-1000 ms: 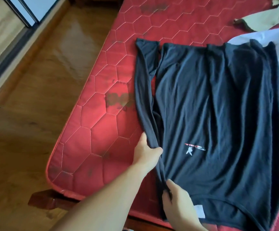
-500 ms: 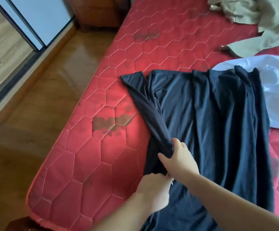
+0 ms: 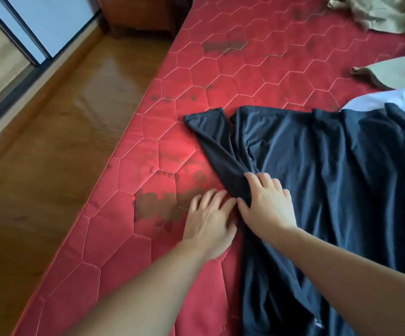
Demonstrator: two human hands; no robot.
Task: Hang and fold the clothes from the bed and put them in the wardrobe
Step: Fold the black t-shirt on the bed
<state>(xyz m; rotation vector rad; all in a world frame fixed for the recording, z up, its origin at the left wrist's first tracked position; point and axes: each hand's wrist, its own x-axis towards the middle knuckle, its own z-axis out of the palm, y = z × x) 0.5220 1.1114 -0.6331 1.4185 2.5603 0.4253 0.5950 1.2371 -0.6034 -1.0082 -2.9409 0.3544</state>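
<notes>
While the left hand rests flat, fingers straight, near the bed's left edge, the right hand pinches the dark shirt's sleeve, probably to fold it inward.

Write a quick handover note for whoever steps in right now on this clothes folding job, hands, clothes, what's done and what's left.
Left hand: open, flat on the red mattress beside the shirt.
Right hand: pinching the sleeve fold of the dark navy shirt.
Shirt lies spread on the mattress, not yet folded.
White garment and beige garment wait further back, unfolded.
Left: finish this fold, do the other clothes, put all in the wardrobe.
</notes>
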